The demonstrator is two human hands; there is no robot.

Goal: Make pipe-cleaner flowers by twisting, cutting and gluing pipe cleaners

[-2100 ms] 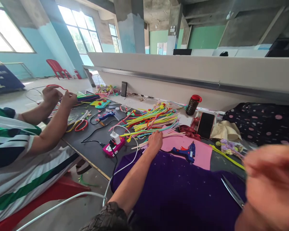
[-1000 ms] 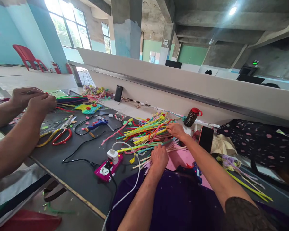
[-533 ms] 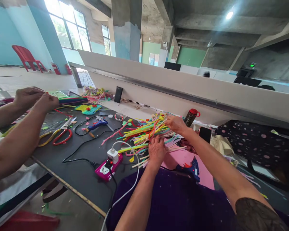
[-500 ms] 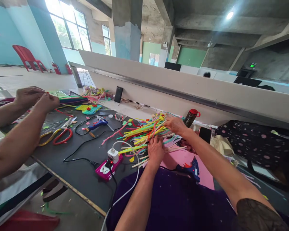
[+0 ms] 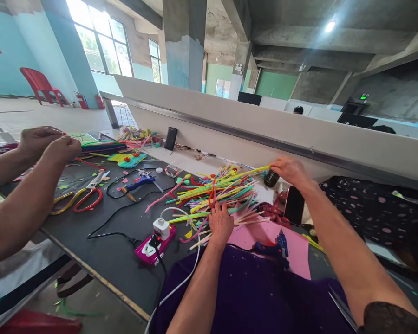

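Observation:
A heap of coloured pipe cleaners (image 5: 195,199), mostly yellow, green, pink and red, lies in front of me. My left hand (image 5: 221,221) rests on the near side of the heap, its fingers stretched out and apart beside a red pipe cleaner (image 5: 212,190). To the right, my right hand (image 5: 290,170) is raised, pinching the end of a yellow pipe cleaner (image 5: 252,171) that stretches back over the heap. The hand is slightly smeared by motion. Below it stands a dark bottle (image 5: 271,178), its top covered by the hand.
A blue glue gun (image 5: 282,246) lies on pink sheet (image 5: 296,250); another glue gun (image 5: 141,182) and scissors (image 5: 90,192) lie left. A purple power strip (image 5: 151,250) with trailing cables is nearby. A co-worker's hands (image 5: 55,144) work at far left. A phone (image 5: 293,206) stands right.
My right hand has moved right from the heap, drawing the yellow pipe cleaner out with it. My left hand stays on the heap, shifted slightly left.

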